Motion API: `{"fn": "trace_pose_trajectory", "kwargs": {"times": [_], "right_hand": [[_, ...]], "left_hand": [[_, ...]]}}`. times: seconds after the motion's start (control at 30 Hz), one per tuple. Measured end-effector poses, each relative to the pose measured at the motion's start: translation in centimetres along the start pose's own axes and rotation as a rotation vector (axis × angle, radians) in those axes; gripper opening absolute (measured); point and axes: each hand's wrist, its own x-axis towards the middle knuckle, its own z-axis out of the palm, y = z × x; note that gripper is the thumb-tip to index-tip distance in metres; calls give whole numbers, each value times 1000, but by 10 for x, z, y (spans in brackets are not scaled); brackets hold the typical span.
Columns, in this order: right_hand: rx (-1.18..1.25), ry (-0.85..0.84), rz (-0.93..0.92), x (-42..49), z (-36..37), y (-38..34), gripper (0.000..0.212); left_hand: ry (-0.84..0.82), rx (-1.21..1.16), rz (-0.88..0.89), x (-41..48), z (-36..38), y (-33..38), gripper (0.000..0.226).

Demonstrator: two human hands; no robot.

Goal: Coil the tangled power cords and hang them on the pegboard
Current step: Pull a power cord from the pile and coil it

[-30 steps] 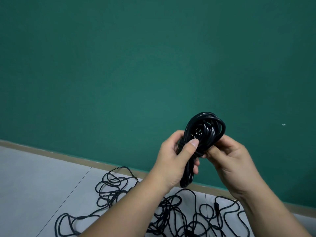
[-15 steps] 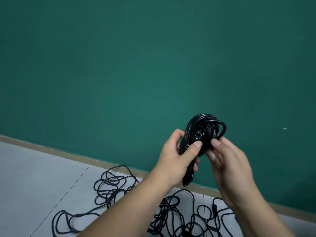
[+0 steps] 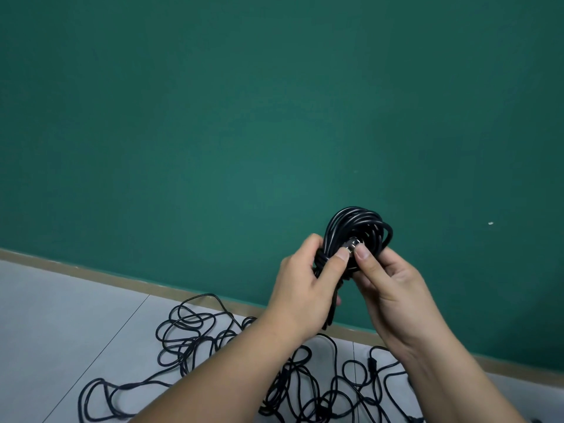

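Note:
A black power cord wound into a tight coil [image 3: 358, 224] is held up in front of the green wall. My left hand [image 3: 308, 288] grips the coil's bundled lower part, thumb lying across it. My right hand [image 3: 386, 285] pinches the cord's metal-tipped plug end [image 3: 354, 242] at the coil's middle, thumb and fingers curled round it. Below, several loops of tangled black cords [image 3: 195, 334] sprawl on the pale floor. No pegboard is in view.
The green wall [image 3: 244, 132] fills most of the view, with a tan baseboard [image 3: 91, 271] where it meets the grey tiled floor [image 3: 45, 315]. A small white mark [image 3: 490, 223] sits on the wall at right.
My right hand came round from behind the coil to its front and now pinches the plug end at the middle. The left hand keeps its grip.

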Motion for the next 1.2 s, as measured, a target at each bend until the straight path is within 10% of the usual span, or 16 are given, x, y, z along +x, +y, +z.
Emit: {"fn": "trace_pose_trajectory", "kwargs": {"times": [0.6, 0.87, 1.2], "right_hand": [[-123, -10, -104, 1, 10, -1, 25], [-325, -29, -190, -1, 1, -9, 45], [-762, -78, -289, 4, -18, -25, 30]], "left_hand": [[-115, -346, -212, 7, -8, -3, 62], [-79, -240, -83, 8, -6, -7, 22], [-313, -150, -118, 0, 1, -12, 31]]}}
